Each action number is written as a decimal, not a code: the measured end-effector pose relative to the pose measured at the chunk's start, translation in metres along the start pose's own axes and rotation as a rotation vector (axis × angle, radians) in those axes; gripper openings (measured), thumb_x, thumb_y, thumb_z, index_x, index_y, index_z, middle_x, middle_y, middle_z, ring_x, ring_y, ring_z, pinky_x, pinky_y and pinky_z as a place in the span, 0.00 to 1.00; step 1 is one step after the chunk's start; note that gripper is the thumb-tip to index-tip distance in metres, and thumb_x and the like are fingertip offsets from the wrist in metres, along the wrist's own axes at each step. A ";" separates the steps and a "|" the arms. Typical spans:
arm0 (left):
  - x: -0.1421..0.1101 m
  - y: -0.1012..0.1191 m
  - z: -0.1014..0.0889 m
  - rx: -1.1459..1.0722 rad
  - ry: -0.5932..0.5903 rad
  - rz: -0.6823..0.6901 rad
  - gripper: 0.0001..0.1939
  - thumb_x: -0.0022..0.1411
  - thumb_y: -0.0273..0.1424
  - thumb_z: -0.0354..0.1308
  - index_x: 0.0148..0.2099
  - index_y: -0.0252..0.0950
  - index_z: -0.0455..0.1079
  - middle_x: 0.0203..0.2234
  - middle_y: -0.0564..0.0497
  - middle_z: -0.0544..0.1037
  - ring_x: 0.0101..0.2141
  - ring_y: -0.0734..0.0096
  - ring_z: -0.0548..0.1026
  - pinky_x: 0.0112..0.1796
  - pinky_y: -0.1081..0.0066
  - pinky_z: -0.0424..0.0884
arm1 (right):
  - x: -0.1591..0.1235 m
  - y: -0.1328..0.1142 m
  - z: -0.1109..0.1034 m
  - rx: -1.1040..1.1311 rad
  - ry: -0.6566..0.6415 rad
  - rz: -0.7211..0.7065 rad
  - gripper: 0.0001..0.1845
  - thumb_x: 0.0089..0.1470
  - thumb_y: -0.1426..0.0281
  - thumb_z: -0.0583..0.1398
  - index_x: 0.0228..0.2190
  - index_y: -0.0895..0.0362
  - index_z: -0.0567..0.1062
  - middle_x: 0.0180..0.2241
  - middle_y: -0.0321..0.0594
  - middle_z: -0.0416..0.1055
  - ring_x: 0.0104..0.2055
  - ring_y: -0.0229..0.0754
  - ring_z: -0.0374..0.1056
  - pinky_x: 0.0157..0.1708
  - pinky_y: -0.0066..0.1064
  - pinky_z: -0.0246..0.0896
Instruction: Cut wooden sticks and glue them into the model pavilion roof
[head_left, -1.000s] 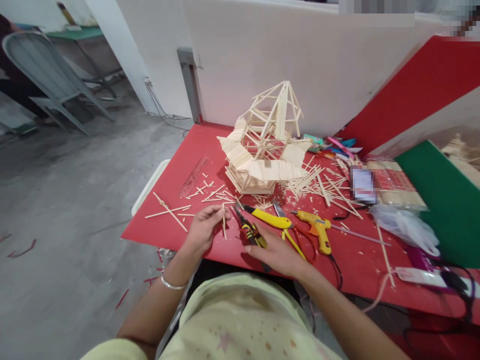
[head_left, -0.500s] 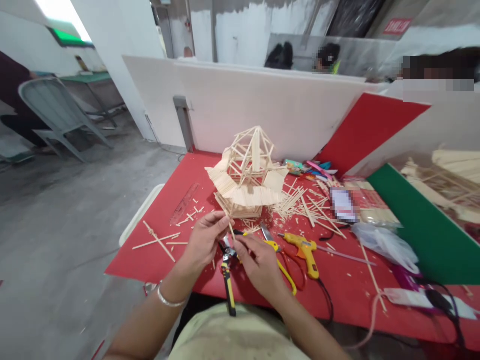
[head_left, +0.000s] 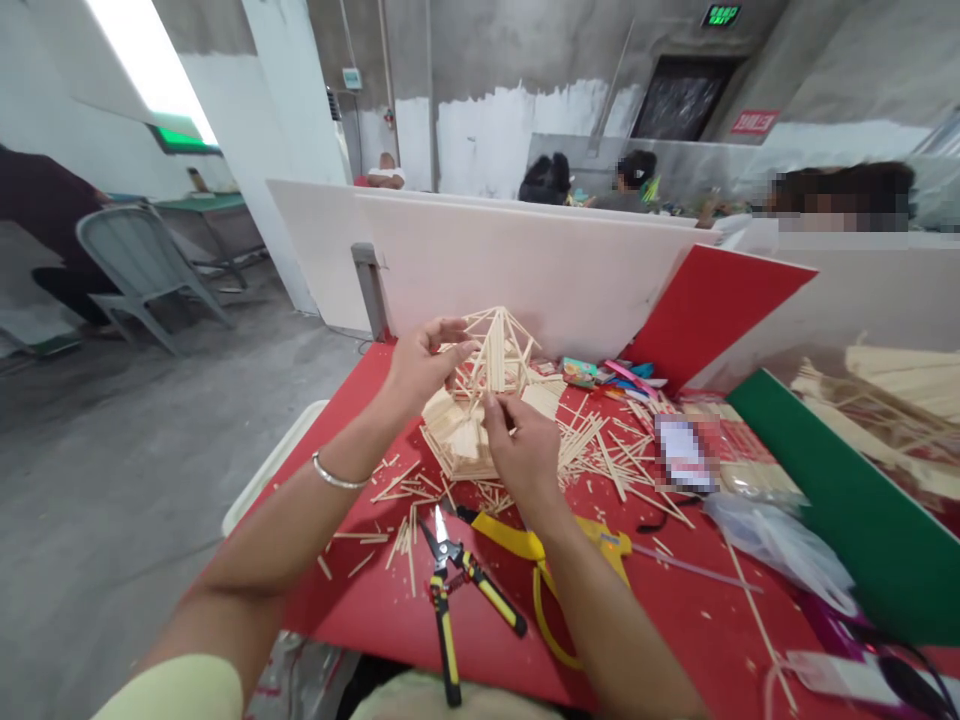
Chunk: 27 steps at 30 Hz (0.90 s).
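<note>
A model building (head_left: 461,440) of thin wooden sticks stands on the red tabletop. Its upper part is an open stick roof frame with a solid strip of sticks (head_left: 496,362) down the front. My left hand (head_left: 424,365) is at the frame's left side, thumb and fingers apart. At the foot of the strip, my right hand (head_left: 525,440) has thumb and forefinger pinched on a thin wooden stick, mostly hidden by the fingers. Below the hands lie yellow-and-black hand shears (head_left: 450,580), blades spread. A yellow-handled cutting tool (head_left: 510,535) lies partly under my right forearm.
A yellow glue gun (head_left: 611,545) is half hidden behind my right forearm. Loose sticks (head_left: 600,450) are scattered right of the model. Farther right are packed sticks (head_left: 750,460), a plastic bag (head_left: 780,540) and a green board (head_left: 832,500). White panels (head_left: 540,260) rise behind.
Both hands have moved forward from above the shears to the model's roof frame. My left hand's fingers have come apart. The view has tilted up, and the shears now show fully.
</note>
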<state>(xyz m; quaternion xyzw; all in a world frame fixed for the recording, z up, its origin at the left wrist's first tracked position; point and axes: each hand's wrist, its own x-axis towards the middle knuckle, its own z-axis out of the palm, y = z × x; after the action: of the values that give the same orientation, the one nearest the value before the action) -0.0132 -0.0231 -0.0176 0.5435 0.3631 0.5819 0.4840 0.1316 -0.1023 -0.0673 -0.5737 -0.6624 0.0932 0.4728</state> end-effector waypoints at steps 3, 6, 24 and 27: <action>0.014 0.004 0.005 0.044 -0.155 -0.095 0.21 0.47 0.31 0.72 0.44 0.34 0.73 0.28 0.50 0.79 0.13 0.84 0.64 0.14 0.77 0.52 | 0.003 0.003 0.008 -0.058 0.021 0.001 0.18 0.64 0.60 0.51 0.34 0.54 0.78 0.28 0.37 0.76 0.29 0.37 0.68 0.31 0.27 0.53; 0.019 0.003 0.008 0.059 -0.209 -0.171 0.21 0.48 0.31 0.72 0.45 0.34 0.72 0.21 0.54 0.75 0.12 0.83 0.63 0.13 0.76 0.50 | 0.004 0.006 0.010 -0.104 0.044 0.011 0.20 0.64 0.58 0.51 0.31 0.54 0.78 0.27 0.37 0.75 0.28 0.36 0.67 0.30 0.27 0.50; 0.033 -0.013 0.007 -0.012 -0.230 -0.223 0.20 0.49 0.28 0.71 0.45 0.33 0.71 0.18 0.58 0.71 0.12 0.86 0.59 0.14 0.76 0.45 | 0.010 0.022 0.019 -0.085 0.135 -0.090 0.17 0.63 0.58 0.55 0.33 0.54 0.80 0.30 0.36 0.78 0.31 0.36 0.71 0.32 0.26 0.54; 0.033 -0.013 0.008 -0.002 -0.223 -0.219 0.19 0.50 0.28 0.70 0.45 0.33 0.71 0.19 0.57 0.72 0.12 0.86 0.58 0.15 0.76 0.44 | 0.009 0.025 0.022 -0.100 0.172 -0.142 0.15 0.62 0.60 0.56 0.34 0.54 0.80 0.31 0.36 0.79 0.31 0.36 0.72 0.33 0.26 0.55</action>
<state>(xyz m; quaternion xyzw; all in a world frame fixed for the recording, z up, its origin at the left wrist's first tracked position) -0.0013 0.0111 -0.0195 0.5613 0.3638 0.4620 0.5823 0.1338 -0.0773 -0.0911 -0.5542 -0.6620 -0.0231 0.5041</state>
